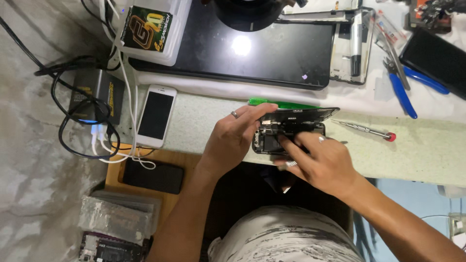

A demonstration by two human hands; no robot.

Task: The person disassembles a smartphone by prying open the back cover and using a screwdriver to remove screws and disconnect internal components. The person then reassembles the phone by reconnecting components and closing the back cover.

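Observation:
An opened black phone (290, 130) lies at the near edge of the pale green bench mat (204, 121), its screen panel lifted and tilted over the body. My left hand (233, 138), a ring on one finger, grips the phone's left end with fingers on the lifted screen. My right hand (323, 162) rests on the phone's lower side, fingertips pressing into the open body, and a small metal tool tip shows under the palm.
A white phone (155, 116) lies left, a black phone (153, 177) below it. Charger box and cables (94, 97) sit far left. A large black pad (242, 53), green pry tool (276, 103), red-tipped screwdriver (369, 131) and blue-handled pliers (405, 90) lie beyond.

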